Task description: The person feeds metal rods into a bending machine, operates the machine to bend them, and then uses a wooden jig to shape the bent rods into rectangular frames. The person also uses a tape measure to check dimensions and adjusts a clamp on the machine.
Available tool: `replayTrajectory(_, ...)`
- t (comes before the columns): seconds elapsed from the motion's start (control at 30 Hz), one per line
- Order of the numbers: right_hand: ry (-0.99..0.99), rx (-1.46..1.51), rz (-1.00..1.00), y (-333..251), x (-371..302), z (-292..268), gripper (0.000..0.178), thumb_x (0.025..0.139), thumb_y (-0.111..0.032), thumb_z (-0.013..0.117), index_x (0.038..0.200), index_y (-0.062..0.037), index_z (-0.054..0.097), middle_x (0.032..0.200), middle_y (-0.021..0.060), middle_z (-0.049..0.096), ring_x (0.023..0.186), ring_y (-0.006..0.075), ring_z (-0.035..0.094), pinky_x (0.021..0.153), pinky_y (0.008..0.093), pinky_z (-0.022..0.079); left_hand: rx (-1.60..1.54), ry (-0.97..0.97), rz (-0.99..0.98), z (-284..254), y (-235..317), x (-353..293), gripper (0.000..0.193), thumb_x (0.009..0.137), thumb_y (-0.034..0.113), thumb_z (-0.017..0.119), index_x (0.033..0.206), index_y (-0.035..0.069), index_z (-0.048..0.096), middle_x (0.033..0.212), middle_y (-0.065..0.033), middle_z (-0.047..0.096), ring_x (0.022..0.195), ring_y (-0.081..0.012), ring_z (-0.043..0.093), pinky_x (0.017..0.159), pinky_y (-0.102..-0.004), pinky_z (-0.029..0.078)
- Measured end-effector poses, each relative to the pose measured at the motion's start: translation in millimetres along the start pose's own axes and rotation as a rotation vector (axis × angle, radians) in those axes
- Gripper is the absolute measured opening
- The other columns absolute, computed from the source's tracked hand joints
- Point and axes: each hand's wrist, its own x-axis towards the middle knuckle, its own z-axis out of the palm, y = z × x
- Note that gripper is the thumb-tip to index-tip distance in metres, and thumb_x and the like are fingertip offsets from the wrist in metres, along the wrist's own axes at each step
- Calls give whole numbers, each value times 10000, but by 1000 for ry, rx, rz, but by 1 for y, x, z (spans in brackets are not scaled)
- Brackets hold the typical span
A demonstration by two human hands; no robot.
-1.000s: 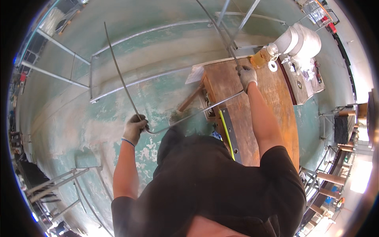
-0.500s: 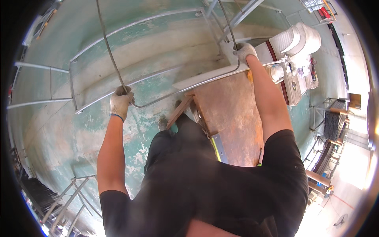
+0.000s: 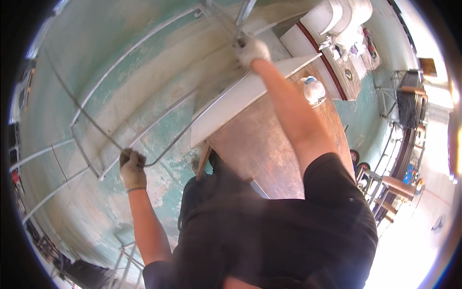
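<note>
A thin metal rod (image 3: 98, 124), bent into a wide U, stretches between my two hands. My left hand (image 3: 133, 171), in a pale knitted glove, is closed around it just beside one bend. Gloved too, my right hand (image 3: 255, 52) is farther off and blurred by motion; it looks like a fist around the rod near the other bend. The rod's middle length slants from the left hand up toward the right one. Under my right forearm lies a worn brown tabletop (image 3: 250, 137). A long white strip (image 3: 211, 123) runs along its far edge.
A crumpled clear-and-white plastic bag (image 3: 314, 90) rests on the tabletop. Beyond it are a white bench with a dark red edge (image 3: 321, 48) and white rolls (image 3: 356, 17). Metal tube frames (image 3: 53, 149) stand at the left on the worn green floor. Racks (image 3: 409, 103) line the right.
The rod has tilted and swung left with my hands. My right hand has moved left and slightly away; my left hand has come lower and a little left. The view has turned somewhat.
</note>
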Motion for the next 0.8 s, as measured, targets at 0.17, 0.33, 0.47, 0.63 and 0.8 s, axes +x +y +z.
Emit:
replayTrajectory(0.17,123,560,129,-16,-177,-12,430,922,-249,788,1311,-72,736,1293,203,749,1222,362,713,1069,449,547,28,193,61,-30,32,-11,134,1054,-1,652,1176,53,658,966,-47,645,793,-146,612,669,-274,503)
replayTrajectory(0.33,849,116,-129,46,-255,-87,572,842,-125,910,1355,-43,669,1167,122,729,937,269,699,848,420,594,343,199,121,-42,43,-6,163,980,-9,673,1138,27,686,891,-37,662,698,-128,599,579,-266,446)
replayTrajectory(0.47,789,91,201,63,-242,-136,790,817,-145,934,1511,-46,571,1458,177,619,1198,302,675,992,421,586,657,294,170,-47,13,7,161,918,-10,680,1071,11,728,855,-50,702,672,-135,625,573,-290,468)
replayTrajectory(0.63,418,799,263,145,-225,-90,874,862,-108,897,1604,-21,444,1447,131,639,1268,222,648,1056,352,544,911,324,181,-138,-55,2,213,882,-35,663,1081,-2,732,859,-73,708,642,-150,625,573,-315,491)
replayTrajectory(0.8,537,700,376,135,-240,-86,740,885,-131,871,1528,-23,520,1245,80,710,1117,176,675,962,325,551,757,455,11,-211,-75,-36,248,864,-61,624,1088,-1,712,839,-66,689,601,-148,587,527,-323,448)
